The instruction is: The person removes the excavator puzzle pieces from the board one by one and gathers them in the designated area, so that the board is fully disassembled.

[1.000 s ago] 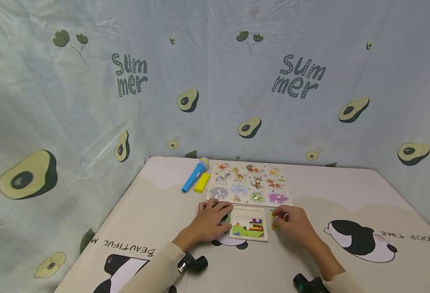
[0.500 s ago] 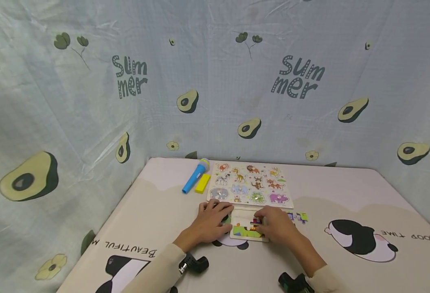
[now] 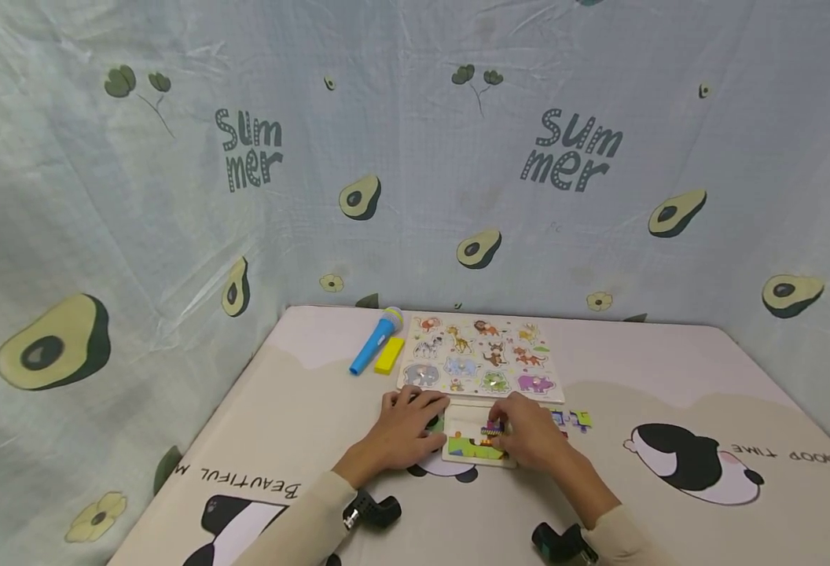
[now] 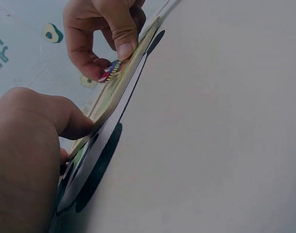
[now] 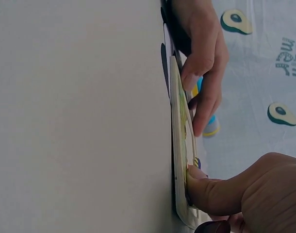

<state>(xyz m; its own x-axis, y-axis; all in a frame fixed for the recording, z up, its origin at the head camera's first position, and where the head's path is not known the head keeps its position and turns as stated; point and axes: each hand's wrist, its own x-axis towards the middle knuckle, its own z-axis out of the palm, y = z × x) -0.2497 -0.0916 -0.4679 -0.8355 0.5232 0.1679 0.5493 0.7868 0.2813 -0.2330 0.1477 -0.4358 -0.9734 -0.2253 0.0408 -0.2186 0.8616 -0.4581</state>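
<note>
A small wooden jigsaw tray [image 3: 463, 417] lies on the table, partly filled with green, red and yellow pieces. My left hand [image 3: 404, 424] holds its left side, the thumb on the rim and the fingers toward the far corner. Over the tray's right side is my right hand [image 3: 530, 434]. Its thumb and forefinger pinch a striped red, blue and yellow jigsaw piece [image 4: 111, 72], slightly tilted among the pieces in the tray. The right hand hides the tray's right edge. Loose jigsaw pieces [image 3: 581, 420] lie to the right of it.
Behind the tray lies an animal peg puzzle board [image 3: 477, 346]. Left of that board are a yellow block [image 3: 390, 355] and a blue toy microphone [image 3: 375, 343]. A patterned cloth wall [image 3: 415, 157] stands behind the table.
My right hand has moved left from the loose pieces onto the tray's right side, uncovering those pieces. It has barely shifted in the last half second. The left hand stays on the tray.
</note>
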